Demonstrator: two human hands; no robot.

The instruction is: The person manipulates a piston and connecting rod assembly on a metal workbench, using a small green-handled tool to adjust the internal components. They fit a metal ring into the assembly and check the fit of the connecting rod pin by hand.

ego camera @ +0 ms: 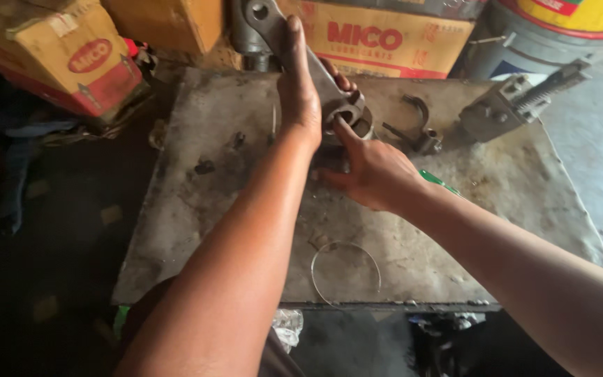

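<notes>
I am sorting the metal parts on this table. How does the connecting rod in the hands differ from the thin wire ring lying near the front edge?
The connecting rod is thick, long and dark grey; the wire ring is thin, round and pale. The rod is gripped by the left hand and tilted up off the metal table, with the right hand at its lower end; the ring lies flat, untouched. Both look metallic.

We stretch both bare forearms forward, crossing slightly. Our left hand [300, 91] is raised with the wrist nearly straight, its fingers [296, 38] wrapped in a closed grip, thumb side up. Our right hand [371, 171] lies lower, palm down, index finger extended forward, the others curled loosely.
</notes>
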